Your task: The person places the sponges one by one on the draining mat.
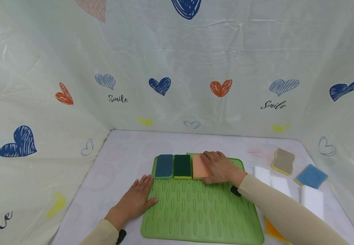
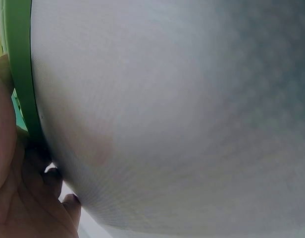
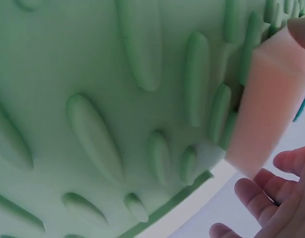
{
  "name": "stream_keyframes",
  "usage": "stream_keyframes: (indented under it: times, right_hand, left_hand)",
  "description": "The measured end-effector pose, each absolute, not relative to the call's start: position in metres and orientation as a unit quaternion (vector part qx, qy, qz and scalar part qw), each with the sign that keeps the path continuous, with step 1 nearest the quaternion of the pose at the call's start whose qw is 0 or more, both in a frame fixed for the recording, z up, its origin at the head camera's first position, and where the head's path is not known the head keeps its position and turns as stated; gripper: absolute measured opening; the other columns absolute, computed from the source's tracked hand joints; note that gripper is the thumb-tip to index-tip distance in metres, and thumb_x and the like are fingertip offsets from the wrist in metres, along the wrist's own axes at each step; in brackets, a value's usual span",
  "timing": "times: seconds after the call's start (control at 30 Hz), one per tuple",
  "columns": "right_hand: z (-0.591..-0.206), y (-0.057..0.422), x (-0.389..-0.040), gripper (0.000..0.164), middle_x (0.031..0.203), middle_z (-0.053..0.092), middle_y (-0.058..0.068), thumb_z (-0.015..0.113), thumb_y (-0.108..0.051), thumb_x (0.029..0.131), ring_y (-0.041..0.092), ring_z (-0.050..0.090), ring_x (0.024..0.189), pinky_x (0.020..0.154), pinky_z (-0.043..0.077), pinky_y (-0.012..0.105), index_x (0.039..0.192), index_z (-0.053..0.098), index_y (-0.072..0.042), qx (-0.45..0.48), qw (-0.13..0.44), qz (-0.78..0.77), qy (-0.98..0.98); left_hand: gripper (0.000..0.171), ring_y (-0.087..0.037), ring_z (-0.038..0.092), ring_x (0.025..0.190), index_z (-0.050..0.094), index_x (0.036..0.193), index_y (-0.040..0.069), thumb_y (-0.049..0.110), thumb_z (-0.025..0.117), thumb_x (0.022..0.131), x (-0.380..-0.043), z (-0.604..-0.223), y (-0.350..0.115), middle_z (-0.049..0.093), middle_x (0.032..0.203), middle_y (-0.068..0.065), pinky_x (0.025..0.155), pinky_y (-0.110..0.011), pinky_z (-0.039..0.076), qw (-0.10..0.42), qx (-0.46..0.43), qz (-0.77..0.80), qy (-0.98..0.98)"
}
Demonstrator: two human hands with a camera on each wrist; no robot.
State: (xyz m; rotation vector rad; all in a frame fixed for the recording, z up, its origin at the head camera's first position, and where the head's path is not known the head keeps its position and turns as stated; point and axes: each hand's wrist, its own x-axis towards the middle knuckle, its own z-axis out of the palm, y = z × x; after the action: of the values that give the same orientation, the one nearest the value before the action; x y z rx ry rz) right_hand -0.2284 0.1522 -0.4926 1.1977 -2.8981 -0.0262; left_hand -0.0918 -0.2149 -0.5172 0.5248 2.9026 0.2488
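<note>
A green ridged mat (image 1: 201,211) lies on the table. Along its far edge, a blue sponge (image 1: 164,165), a dark green sponge with a yellow underside (image 1: 182,166) and a peach sponge (image 1: 199,166) sit side by side. My right hand (image 1: 221,167) holds the peach sponge (image 3: 271,99) by its ends; in the right wrist view the thumb is at one end and the fingertips at the other. My left hand (image 1: 135,199) rests flat at the mat's left edge, fingers straight and thumb over the rim. The left wrist view shows the green rim (image 2: 21,59) beside that hand.
Right of the mat lie a grey-and-yellow sponge (image 1: 283,161), a blue-and-yellow sponge (image 1: 311,176) and several white blocks (image 1: 312,200). An orange piece (image 1: 274,231) shows partly under the right sleeve. A heart-printed curtain (image 1: 195,61) stands behind the table.
</note>
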Motion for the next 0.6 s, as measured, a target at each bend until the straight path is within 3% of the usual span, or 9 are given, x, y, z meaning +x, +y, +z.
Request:
stream_keyframes:
  times: [0.17, 0.6]
  right_hand:
    - [-0.485, 0.155, -0.230, 0.103, 0.157, 0.050, 0.020, 0.068, -0.072, 0.089, 0.039, 0.051, 0.142, 0.116, 0.043, 0.060, 0.159, 0.043, 0.000, 0.385, 0.027, -0.006, -0.923]
    - [-0.470, 0.207, -0.242, 0.094, 0.154, 0.053, 0.023, 0.075, -0.059, 0.092, 0.042, 0.051, 0.141, 0.119, 0.038, 0.064, 0.154, 0.046, 0.005, 0.336, 0.092, -0.019, -0.937]
  left_hand:
    - [0.083, -0.038, 0.026, 0.160, 0.031, 0.164, -0.002, 0.054, 0.054, 0.107, -0.092, -0.519, -0.215, 0.031, 0.171, -0.021, 0.129, -0.058, 0.028, 0.089, 0.174, 0.084, 0.977]
    - [0.083, -0.039, 0.027, 0.160, 0.032, 0.164, -0.003, 0.054, 0.055, 0.107, -0.091, -0.518, -0.216, 0.032, 0.170, -0.022, 0.128, -0.058, 0.028, 0.094, 0.175, 0.093, 0.976]
